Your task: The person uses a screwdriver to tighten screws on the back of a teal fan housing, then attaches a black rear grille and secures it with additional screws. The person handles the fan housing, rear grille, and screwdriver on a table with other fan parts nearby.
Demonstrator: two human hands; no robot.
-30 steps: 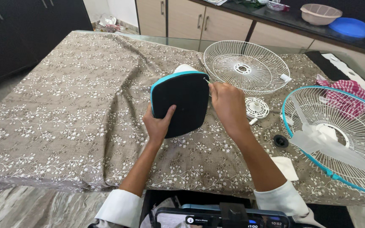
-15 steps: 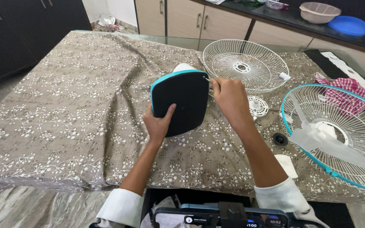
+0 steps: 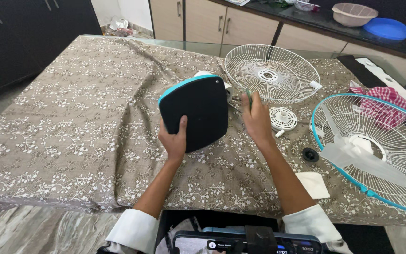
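The left hand [image 3: 175,141] clamps the tilted fan base [image 3: 194,112] (black underside up) above the cloth-covered worktop [image 3: 71,117]. The right hand [image 3: 256,118], fingers together on a thin green-handled tool [image 3: 248,97], sits just beside the base, near the white grille [image 3: 272,73].

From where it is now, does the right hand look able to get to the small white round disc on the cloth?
Probably yes. The right hand is just left of the white disc, with only bare cloth between them. The hand pinches a thin green tool, which it may need to put down.
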